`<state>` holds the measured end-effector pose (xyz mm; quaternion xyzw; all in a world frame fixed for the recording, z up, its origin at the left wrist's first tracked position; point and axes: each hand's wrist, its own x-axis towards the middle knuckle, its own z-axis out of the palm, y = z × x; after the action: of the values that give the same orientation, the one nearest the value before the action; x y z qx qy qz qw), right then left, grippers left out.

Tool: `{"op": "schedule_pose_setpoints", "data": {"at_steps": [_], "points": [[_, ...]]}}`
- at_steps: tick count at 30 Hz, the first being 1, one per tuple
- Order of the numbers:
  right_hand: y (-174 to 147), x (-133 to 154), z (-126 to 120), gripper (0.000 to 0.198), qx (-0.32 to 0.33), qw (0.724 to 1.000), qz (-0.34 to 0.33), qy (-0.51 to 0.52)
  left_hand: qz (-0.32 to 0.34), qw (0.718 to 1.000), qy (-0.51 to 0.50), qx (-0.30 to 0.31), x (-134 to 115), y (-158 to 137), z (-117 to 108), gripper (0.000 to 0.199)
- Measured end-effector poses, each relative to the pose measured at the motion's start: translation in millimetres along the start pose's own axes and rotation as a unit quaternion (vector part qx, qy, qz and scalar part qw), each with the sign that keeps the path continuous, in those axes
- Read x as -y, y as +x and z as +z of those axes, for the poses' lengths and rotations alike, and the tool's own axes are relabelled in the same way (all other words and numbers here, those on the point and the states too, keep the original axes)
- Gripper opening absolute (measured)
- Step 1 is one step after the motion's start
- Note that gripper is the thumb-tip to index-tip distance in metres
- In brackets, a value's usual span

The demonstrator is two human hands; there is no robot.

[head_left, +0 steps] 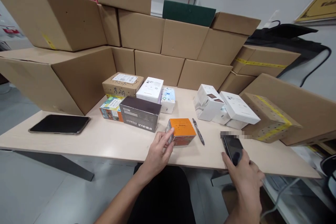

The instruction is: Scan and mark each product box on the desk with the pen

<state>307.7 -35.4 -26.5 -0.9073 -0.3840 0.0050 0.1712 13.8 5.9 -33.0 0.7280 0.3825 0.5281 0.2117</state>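
My left hand (160, 148) is closed on the left end of a small orange box (183, 127), which rests on the table near its front edge. Farther right, my right hand (243, 169) grips a dark smartphone (233, 149) by its sides, low over the table edge. The phone's far end is blurred out. Between the two hands lies a black patterned pen (198, 132). Left of the orange box sits a long dark brown box (140, 113).
Behind the brown box stand a small cardboard box (123, 83) and a white box (150, 90). More white boxes (208, 102) and a yellow-taped carton (273, 117) are at right. A large black phone (60, 124) lies at left. Stacked cartons (159, 68) wall the table's back.
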Motion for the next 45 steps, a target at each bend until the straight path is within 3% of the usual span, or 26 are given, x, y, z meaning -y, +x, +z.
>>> {"op": "schedule_pose_setpoints", "data": {"at_steps": [5, 8, 11, 16, 25, 45], "points": [[-5.7, 3.1, 2.7, 0.086, -0.033, 0.999, -0.011, 0.017, 0.0, 1.0, -0.005, -0.007, -1.8, 0.7, -1.4, 0.05], [-17.3, 5.0, 7.0, 0.091, -0.066, 0.994, -0.059, 0.064, 0.001, 1.0, -0.002, -0.003, -0.7, -0.5, -1.0, 0.052], [-39.5, 16.5, 8.2, 0.096, -0.118, 0.969, -0.14, 0.168, 0.008, 1.0, -0.003, 0.003, 1.4, -2.2, 0.0, 0.055], [-85.7, 54.6, -3.7, 0.08, -0.167, 0.92, -0.203, 0.29, 0.034, 0.999, -0.007, -0.01, 1.5, -3.1, 0.1, 0.055], [-115.2, 103.1, -0.9, 0.072, -0.183, 0.871, -0.319, 0.325, 0.047, 0.999, -0.007, -0.002, 0.9, -4.4, -1.0, 0.056], [-125.1, 107.0, 8.1, 0.073, -0.191, 0.866, -0.319, 0.334, 0.012, 0.998, -0.052, 0.031, -0.1, -4.0, -4.6, 0.06]]}}
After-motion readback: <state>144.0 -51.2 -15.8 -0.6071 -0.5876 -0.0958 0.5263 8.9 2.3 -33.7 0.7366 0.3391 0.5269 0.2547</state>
